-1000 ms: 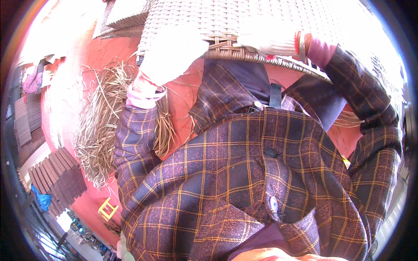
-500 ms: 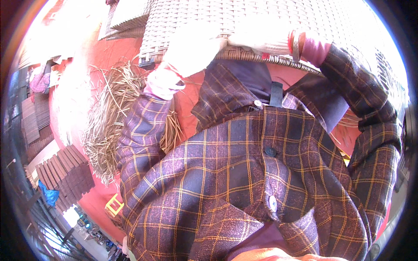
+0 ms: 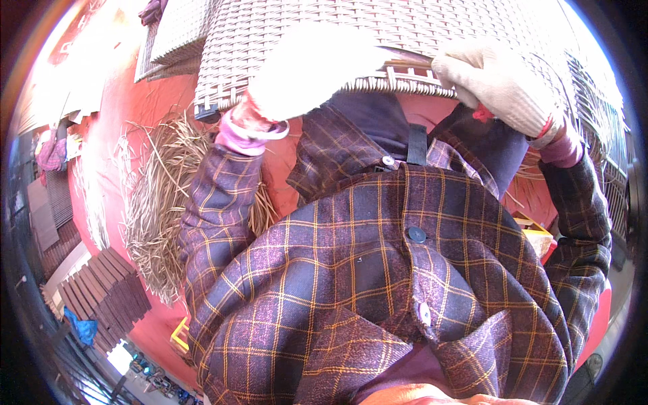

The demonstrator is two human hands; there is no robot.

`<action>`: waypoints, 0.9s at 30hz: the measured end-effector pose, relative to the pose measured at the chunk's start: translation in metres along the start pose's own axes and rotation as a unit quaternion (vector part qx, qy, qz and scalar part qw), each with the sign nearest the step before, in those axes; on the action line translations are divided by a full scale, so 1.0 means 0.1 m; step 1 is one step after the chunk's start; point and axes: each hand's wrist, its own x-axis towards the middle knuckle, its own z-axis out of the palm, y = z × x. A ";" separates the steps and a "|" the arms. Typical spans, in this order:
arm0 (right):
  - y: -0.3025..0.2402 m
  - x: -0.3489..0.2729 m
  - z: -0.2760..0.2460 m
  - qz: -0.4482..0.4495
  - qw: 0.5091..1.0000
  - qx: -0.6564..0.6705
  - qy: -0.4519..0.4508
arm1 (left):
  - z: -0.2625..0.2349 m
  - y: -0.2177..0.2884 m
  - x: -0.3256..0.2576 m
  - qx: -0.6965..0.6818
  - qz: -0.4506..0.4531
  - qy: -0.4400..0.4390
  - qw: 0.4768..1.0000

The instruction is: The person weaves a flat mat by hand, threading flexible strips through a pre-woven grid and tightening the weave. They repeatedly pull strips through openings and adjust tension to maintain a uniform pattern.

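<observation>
A light woven wicker panel (image 3: 290, 20) lies across the top of the view, its near edge finished with a wrapped rim (image 3: 398, 82). My left hand (image 3: 314, 64), in a white glove, rests over this rim; glare washes out its fingers. To the right, my right hand (image 3: 489, 77), in a knitted off-white glove, is closed at the rim. A thin weaving strand (image 3: 408, 57) runs from beside the left hand to the right fingers, which pinch it. The fingertips themselves are partly hidden.
Loose dry strands (image 3: 158, 202) lie in a big bundle left of my left forearm on the red ground covering (image 3: 108, 175). Brown slatted pieces (image 3: 104, 290) and a blue bag (image 3: 81, 327) sit farther left. A yellow-red box (image 3: 536, 239) stands behind my right arm.
My hands were together at the rim; the right has moved away to the right and slightly down. The strand between them now shows. The wicker panel appears shifted slightly left.
</observation>
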 end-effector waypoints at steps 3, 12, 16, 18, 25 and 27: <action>0.17 0.10 0.11 -0.243 0.931 -0.253 0.101 | -0.23 0.01 -0.06 0.033 0.011 -0.008 0.999; 0.39 0.14 0.19 -0.212 0.838 -0.489 0.119 | -0.27 0.03 -0.26 0.258 0.054 -0.011 0.965; 0.34 0.47 0.38 -0.221 0.899 -0.364 0.101 | -0.33 0.06 -0.25 0.248 0.071 0.007 0.966; 0.34 0.61 0.49 -0.233 0.943 -0.211 0.106 | -0.36 0.07 -0.26 0.227 0.039 -0.007 0.973; 0.46 0.81 0.47 -0.312 0.834 -0.443 0.106 | -0.20 0.17 -0.30 0.257 0.051 0.009 0.965; 0.51 0.86 0.43 -0.404 0.794 -0.441 0.110 | -0.10 0.23 -0.29 0.324 0.046 -0.029 0.944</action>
